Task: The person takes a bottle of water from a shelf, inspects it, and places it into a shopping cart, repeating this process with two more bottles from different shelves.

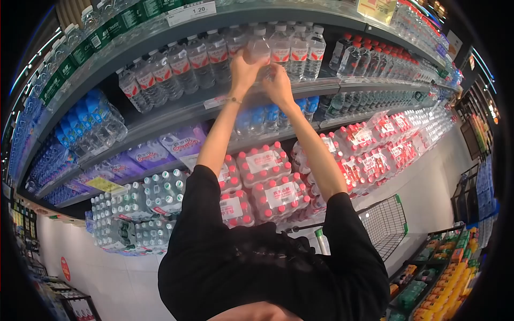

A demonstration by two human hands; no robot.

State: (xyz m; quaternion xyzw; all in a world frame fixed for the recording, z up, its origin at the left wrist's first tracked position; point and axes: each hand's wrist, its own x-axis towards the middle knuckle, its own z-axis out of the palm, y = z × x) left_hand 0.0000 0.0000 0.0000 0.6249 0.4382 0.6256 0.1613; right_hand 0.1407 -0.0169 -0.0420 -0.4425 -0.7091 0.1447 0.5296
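Both arms reach up to a shelf with a row of clear bottles with red-and-white labels (198, 58). My left hand (245, 69) is wrapped round the lower part of one clear bottle (259, 45) with a whitish cap, at the shelf's front. Close beside it on the right, my right hand (277, 83) is raised near the bottle's base; its fingers are smeared by motion, and I cannot tell whether they touch the bottle. More of the labelled bottles stand on either side of the hands.
Red-capped bottles (356, 59) stand to the right on the same shelf. Below are blue-capped bottles (257, 119) and wrapped red-capped packs (281, 193). A wire shopping cart (383, 224) is at the lower right. Green-labelled bottles (112, 27) line the upper shelf.
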